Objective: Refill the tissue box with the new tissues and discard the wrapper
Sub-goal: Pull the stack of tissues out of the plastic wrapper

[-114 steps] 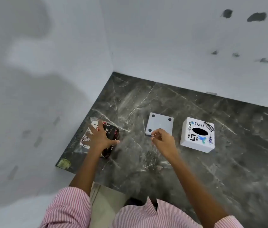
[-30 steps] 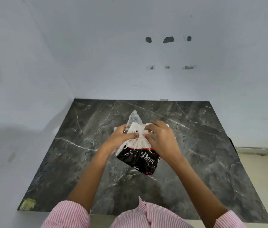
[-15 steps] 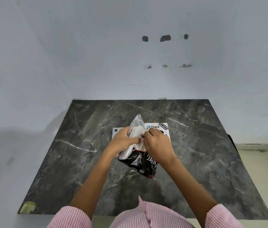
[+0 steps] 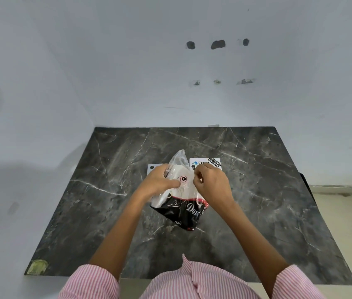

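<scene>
Clear wrapper (image 4: 179, 203) holds white tissues (image 4: 178, 172). Left hand (image 4: 160, 180) and right hand (image 4: 212, 182) fingers pinch wrapper top. Tissue box (image 4: 211, 163) behind. Hands closer together than before.

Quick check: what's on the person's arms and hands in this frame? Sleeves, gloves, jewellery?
Both arms wear a shirt with fine red-and-white vertical stripes; the left sleeve and right sleeve end around the elbow, so the forearms are bare. The left hand and right hand are bare: no gloves, and no watch, rings or bands show from this view.
</scene>
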